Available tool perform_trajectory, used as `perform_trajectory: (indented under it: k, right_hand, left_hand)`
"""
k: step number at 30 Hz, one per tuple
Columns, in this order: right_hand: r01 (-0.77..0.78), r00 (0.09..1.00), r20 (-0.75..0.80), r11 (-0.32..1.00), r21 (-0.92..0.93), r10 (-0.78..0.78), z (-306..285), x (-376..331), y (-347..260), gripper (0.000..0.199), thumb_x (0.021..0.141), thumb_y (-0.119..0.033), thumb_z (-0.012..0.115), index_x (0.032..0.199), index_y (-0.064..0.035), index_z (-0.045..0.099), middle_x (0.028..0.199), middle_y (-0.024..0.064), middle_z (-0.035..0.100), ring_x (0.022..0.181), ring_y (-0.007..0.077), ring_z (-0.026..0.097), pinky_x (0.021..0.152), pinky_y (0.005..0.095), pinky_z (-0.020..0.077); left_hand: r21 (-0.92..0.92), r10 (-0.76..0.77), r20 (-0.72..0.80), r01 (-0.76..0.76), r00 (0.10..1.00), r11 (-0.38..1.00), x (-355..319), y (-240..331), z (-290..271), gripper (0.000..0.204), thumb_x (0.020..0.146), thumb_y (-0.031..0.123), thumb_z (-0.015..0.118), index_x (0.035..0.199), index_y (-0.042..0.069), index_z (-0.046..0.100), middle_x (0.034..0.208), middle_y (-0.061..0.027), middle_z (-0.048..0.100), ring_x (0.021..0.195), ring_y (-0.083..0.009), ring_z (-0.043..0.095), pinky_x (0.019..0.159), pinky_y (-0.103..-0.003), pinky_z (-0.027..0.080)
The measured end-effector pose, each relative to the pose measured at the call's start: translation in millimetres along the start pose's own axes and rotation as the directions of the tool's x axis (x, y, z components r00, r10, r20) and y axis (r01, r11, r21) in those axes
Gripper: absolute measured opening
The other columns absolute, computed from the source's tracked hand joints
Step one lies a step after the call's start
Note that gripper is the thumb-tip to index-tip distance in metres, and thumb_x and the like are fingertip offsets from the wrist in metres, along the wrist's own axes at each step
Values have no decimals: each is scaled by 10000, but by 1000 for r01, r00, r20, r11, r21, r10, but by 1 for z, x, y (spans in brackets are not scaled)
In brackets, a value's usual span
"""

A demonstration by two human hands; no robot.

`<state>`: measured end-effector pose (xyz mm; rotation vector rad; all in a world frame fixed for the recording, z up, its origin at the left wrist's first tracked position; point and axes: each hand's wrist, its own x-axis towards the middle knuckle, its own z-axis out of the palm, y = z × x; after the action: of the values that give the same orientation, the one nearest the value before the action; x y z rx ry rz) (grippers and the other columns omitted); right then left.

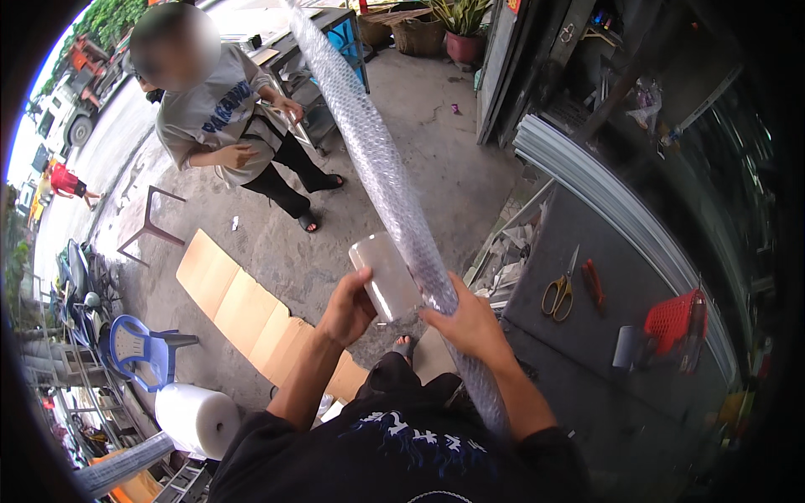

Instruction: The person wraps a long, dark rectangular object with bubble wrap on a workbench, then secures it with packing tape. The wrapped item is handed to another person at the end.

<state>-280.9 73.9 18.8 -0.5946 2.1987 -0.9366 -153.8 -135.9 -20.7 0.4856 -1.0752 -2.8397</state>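
Observation:
A long bundle wrapped in bubble wrap slants from the top of the view down past my right side. My right hand is closed around its lower part. In my left hand is a wide roll of clear film, gripped by the fingers and thumb near its left side. The roll lies against the bundle's left side, just beyond my right hand. What is inside the wrap cannot be made out.
On the dark table at right lie scissors, a red-handled tool, a red basket and long grey strips. Flattened cardboard, a blue chair and a bubble wrap roll are left. A person stands ahead.

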Motion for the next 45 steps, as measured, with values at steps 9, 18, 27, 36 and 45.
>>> perform_trajectory:
  k: [9, 18, 27, 36, 45]
  right_hand:
    - [-27, 998, 47, 980, -199, 37, 1, 68, 33, 992, 818, -482, 847, 1567, 58, 485, 1149, 325, 760, 1136, 466, 739, 1006, 490, 562]
    - [49, 997, 65, 990, -130, -41, -4, 110, 37, 845, 808, -432, 823, 1480, 18, 578, 1106, 316, 767, 1105, 472, 745, 982, 510, 576]
    - [21, 951, 309, 1000, 2, -21, -22, 181, 105, 733, 822, -581, 825, 1250, 10, 760, 1188, 259, 783, 1105, 390, 753, 972, 458, 568]
    - [365, 900, -204, 922, -128, -385, -16, 158, 101, 815, 843, -305, 806, 1541, -38, 481, 1394, 281, 665, 1280, 445, 664, 1083, 490, 534]
    - [494, 863, -270, 824, 279, -426, -34, 183, 58, 793, 821, -66, 748, 1561, -80, 467, 1356, 241, 698, 1261, 397, 687, 1099, 484, 555]
  left_hand:
    - [52, -74, -183, 85, 980, 995, 63, -19, -36, 725, 1044, 520, 632, 1523, -12, 516, 1406, -187, 676, 1283, -314, 684, 1151, -526, 509]
    - [42, -30, -165, 37, 986, 998, 91, -7, -52, 665, 1065, 497, 619, 1495, -7, 554, 1425, -157, 677, 1305, -288, 669, 1172, -492, 493]
    - [67, -118, -126, 127, 985, 990, 152, -2, -45, 727, 1060, 514, 603, 1461, -88, 531, 1402, -222, 663, 1286, -321, 686, 1182, -470, 524]
    - [404, -323, -70, 323, 944, 856, 187, 32, -9, 915, 1074, 580, 554, 1483, -223, 394, 1326, -347, 676, 1196, -436, 738, 1089, -536, 620]
    - [566, -320, -168, 357, 933, 743, 230, 52, 12, 1012, 1012, 644, 644, 1494, -202, 369, 1296, -319, 679, 1115, -372, 775, 983, -533, 666]
